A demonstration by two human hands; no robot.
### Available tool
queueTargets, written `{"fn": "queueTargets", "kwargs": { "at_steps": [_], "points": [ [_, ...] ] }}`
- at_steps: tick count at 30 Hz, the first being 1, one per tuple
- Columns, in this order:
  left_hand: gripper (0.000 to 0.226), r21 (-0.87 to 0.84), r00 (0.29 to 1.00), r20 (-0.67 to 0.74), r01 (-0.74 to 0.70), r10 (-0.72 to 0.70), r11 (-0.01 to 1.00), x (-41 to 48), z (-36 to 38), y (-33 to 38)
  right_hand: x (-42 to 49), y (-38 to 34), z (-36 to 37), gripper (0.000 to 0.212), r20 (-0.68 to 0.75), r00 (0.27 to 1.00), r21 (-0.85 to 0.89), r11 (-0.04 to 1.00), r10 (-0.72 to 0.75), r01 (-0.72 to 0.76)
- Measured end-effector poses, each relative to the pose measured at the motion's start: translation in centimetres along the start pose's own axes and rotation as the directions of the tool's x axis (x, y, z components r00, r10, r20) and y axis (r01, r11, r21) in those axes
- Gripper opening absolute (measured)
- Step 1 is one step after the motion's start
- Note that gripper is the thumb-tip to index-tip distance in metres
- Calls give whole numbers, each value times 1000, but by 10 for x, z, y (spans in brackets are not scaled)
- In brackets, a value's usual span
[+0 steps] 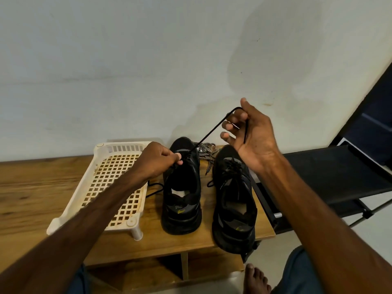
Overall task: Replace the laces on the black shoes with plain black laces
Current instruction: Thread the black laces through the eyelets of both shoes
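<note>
Pinched in our raised right hand (248,132), palm toward us, the plain black lace (214,129) runs taut down to the left shoe (182,187) on the wooden table (31,187), where our left hand (158,161) pinches the eyelet area, beside the right shoe (233,200).

A cream lattice tray (118,177) on a wooden table (31,187) — black rack (331,177) beside.

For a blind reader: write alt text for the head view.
Two bare hands lace the left of two black shoes on a wooden table: the right hand pulls a plain black lace up taut while the left hand pinches at the eyelets. Patterned laces lie behind; a cream plastic rack stands left.
</note>
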State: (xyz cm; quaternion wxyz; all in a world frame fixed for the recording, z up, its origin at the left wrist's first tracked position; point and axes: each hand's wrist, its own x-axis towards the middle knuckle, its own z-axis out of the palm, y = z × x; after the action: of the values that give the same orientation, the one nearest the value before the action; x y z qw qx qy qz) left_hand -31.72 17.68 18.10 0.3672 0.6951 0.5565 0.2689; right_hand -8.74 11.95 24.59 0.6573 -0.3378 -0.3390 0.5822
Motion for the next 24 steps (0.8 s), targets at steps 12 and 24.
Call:
{"fn": "queueTargets", "kwargs": {
  "at_steps": [12, 24],
  "points": [
    [22, 2, 1000, 8, -15, 15, 1000, -1, 1, 0, -1, 13, 11, 45, 31, 999, -105, 994, 41, -37],
    [21, 14, 1000, 7, -5, 5, 1000, -3, 1, 3, 0, 18, 12, 47, 55, 997, -170, 985, 51, -41]
  ]
}}
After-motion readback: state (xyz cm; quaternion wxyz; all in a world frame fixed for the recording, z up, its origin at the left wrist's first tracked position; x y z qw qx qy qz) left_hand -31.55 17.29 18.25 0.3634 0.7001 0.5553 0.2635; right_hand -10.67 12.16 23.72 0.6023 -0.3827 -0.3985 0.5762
